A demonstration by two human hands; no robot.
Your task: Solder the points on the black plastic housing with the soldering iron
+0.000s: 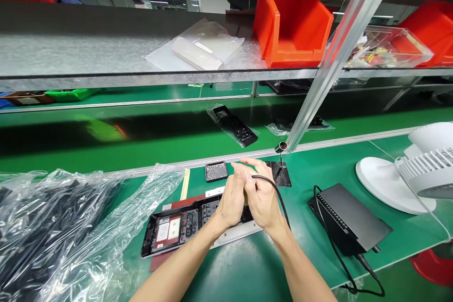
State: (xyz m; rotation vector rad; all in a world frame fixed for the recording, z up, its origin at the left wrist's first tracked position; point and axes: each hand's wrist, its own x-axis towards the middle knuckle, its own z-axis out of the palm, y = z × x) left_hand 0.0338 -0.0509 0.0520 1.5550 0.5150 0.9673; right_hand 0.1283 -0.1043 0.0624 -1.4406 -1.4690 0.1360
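Observation:
My left hand (231, 198) and my right hand (262, 196) are pressed together above the right part of a black plastic housing (191, 222). Both are closed. A black cable (279, 193) comes out at the top between them and loops over my right hand, so a corded tool seems to be in the grip, its body hidden by my fingers. The housing lies open side up on a fixture with a light strip (237, 233) and a reddish-brown base (161, 262). Behind my left hand sits a small black tray (216, 171) of tiny metal parts, probably screws.
Plastic-wrapped black parts (53, 231) cover the left of the bench. A small stand with a ring (281, 147) is behind my right hand. To the right are a black box (348, 219) with cables and a white fan (424, 165). A metal post (339, 61) and shelf edge (159, 78) cross ahead.

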